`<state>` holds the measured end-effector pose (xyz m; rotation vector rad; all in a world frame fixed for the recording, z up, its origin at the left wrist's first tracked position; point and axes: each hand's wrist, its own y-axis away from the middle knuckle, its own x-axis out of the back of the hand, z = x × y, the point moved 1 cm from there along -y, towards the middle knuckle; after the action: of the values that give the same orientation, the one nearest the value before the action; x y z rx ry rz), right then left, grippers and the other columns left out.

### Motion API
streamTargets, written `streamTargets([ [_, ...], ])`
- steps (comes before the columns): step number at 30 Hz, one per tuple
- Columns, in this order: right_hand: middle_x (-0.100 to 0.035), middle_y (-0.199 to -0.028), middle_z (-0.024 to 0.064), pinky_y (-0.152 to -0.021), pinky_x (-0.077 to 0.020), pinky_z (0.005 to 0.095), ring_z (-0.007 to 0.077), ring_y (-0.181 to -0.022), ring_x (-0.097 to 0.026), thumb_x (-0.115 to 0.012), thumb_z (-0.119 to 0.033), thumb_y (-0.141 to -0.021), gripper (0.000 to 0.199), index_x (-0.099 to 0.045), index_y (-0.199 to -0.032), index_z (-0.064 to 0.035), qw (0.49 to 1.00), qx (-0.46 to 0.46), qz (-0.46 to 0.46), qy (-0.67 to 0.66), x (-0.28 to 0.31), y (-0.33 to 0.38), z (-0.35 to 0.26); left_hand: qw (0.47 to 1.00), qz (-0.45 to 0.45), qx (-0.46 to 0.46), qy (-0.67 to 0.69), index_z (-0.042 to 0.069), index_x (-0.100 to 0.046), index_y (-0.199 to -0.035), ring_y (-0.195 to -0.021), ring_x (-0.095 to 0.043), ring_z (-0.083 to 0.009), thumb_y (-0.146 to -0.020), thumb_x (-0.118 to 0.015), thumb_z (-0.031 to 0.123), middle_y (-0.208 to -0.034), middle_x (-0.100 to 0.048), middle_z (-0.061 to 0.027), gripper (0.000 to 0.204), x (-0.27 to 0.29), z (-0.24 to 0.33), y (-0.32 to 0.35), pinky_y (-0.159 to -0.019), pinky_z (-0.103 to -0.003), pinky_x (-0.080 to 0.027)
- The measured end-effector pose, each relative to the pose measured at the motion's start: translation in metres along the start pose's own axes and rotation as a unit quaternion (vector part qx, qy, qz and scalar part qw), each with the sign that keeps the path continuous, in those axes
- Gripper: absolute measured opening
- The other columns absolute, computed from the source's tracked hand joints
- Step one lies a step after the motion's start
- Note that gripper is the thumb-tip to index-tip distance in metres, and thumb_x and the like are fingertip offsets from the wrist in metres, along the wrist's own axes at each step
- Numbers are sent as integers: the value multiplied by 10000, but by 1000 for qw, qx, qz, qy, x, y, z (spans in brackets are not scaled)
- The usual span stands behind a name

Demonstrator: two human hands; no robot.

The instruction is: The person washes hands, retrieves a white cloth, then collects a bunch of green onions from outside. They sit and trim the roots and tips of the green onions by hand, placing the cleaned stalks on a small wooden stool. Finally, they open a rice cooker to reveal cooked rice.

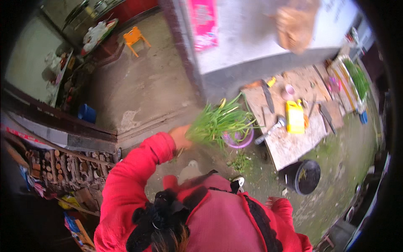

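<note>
The left hand [180, 136] is clamped on a bunch of green chives [218, 122], held above the purple basin [239, 137] at eleven o'clock from the black bucket [303, 176]. The right hand [270, 203] is barely visible; I cannot tell its grip. Seemingly rinsing or sorting; lowering needs care.

A bunch of long green chives [220, 119] is gripped at its base, leaves fanning over a purple basin [239, 138]

I see open concrete floor [138, 80] left of the wall corner [197, 80]. Rightward, passage narrows: the purple basin [240, 138] and black bucket [303, 176] stand beside the worktop [289, 147], itself crowded by a yellow jug [294, 117], knives [268, 97] and a ladle [270, 128].
</note>
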<state>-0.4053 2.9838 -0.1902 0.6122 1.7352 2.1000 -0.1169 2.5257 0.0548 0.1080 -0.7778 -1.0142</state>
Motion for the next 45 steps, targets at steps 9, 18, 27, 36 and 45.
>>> streamTargets([
  [9,-531,-961,78,-733,-404,377,211,-889,-492,-430,-368,-782,425,-410,-1136,-134,875,235,-126,403,-263,131,-188,967,193,144,86,83,-462,-1049,-762,-548,-250,-597,-568,76,-835,-566,-129,464,114,-192,119,-667,-306,-426],
  [18,-524,-985,183,-812,-374,339,311,-925,-486,-452,-401,-753,498,-464,-1074,-21,609,438,-160,641,-406,145,-281,903,379,185,88,67,-501,-987,-797,-550,-257,-580,-564,85,-842,-569,-127,412,167,-274,140,-698,-299,-419],
  [27,-544,-949,178,-776,-394,331,278,-873,-523,-463,-385,-752,469,-484,-1049,-22,579,557,-230,550,-545,181,-442,894,411,147,98,52,-497,-966,-772,-551,-207,-580,-567,47,-817,-574,-97,392,329,-282,40,-691,-285,-419],
  [36,-560,-816,54,-682,-404,270,148,-741,-509,-451,-290,-795,325,-525,-979,-32,800,395,-197,406,-549,225,-539,900,395,185,5,59,-514,-930,-756,-553,-245,-564,-564,57,-791,-572,-120,369,478,-307,-89,-687,-307,-417],
  [45,-555,-879,43,-705,-396,251,114,-771,-502,-390,-283,-839,331,-524,-966,-8,871,423,-174,181,-634,206,-663,945,300,128,-8,84,-495,-1005,-826,-532,-292,-567,-560,90,-850,-561,-138,443,645,-373,-277,-705,-326,-412],
])
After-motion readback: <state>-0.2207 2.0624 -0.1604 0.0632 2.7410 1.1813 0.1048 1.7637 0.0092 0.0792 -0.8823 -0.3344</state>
